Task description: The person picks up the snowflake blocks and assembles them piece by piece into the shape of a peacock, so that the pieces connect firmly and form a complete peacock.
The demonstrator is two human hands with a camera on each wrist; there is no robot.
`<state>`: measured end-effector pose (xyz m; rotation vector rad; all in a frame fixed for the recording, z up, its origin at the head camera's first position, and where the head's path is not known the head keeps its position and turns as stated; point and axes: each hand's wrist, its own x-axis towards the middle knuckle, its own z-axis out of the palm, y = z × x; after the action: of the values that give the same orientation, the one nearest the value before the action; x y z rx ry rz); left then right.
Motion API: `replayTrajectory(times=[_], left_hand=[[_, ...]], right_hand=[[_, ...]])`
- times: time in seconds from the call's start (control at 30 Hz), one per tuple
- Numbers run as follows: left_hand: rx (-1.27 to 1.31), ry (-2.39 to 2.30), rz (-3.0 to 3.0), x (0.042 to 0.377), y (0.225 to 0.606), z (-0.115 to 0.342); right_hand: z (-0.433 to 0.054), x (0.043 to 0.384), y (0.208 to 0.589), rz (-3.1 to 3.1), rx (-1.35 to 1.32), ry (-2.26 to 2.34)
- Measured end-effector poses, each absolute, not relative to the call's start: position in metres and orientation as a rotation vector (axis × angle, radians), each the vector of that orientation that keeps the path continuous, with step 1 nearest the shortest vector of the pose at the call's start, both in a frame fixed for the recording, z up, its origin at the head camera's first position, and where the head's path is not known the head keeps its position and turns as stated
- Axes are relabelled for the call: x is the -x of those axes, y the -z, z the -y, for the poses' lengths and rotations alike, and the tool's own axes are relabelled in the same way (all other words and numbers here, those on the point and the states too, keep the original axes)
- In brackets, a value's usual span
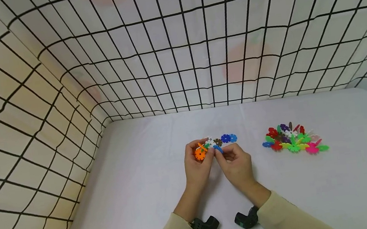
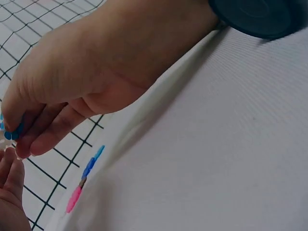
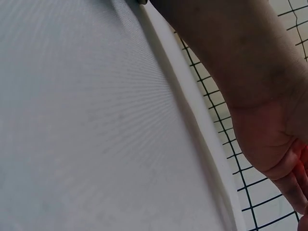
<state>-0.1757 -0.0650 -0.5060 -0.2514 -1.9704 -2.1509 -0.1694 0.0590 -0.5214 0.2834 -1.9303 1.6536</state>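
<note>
In the head view, the left hand (image 1: 197, 167) holds a small group of joined plastic snowflake discs, with an orange disc (image 1: 200, 153), a green piece and a white disc (image 1: 209, 142) showing. Close beside it, the right hand (image 1: 238, 163) pinches a blue disc (image 1: 218, 149) against this group, fingertips of both hands nearly meeting. Just beyond the hands lie a brown disc (image 1: 217, 141), a dark blue disc (image 1: 225, 138) and a light blue disc (image 1: 233, 137) in a row. The left wrist view also shows a pink disc (image 2: 73, 199) in that row. Fingers partly hide the held pieces.
A pile of loose multicoloured discs (image 1: 291, 139) lies to the right on the white table (image 1: 138, 197). Black wire mesh (image 1: 165, 55) stands along the back and sides, with pale cloth behind it. Dark wrist devices (image 1: 207, 225) sit on both wrists.
</note>
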Motion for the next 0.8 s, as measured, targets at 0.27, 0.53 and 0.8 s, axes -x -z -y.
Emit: replayTrajectory(times=[0.27, 0.53, 0.8], left_hand=[[0.253, 2.081, 1.974, 0.1795, 0.5069, 0.0665], [0.31, 1.997, 2.005, 0.1782, 0.5066, 0.0654], [0.349, 1.967, 1.998, 0.1755, 0.5096, 0.0627]], right_hand=[[-0.0614, 0.1695, 0.522, 1.922, -0.386, -1.523], [-0.0636, 0.1677, 0.5215, 1.941, -0.37, -1.489], [-0.0668, 0.1675, 0.52, 1.974, -0.352, -1.487]])
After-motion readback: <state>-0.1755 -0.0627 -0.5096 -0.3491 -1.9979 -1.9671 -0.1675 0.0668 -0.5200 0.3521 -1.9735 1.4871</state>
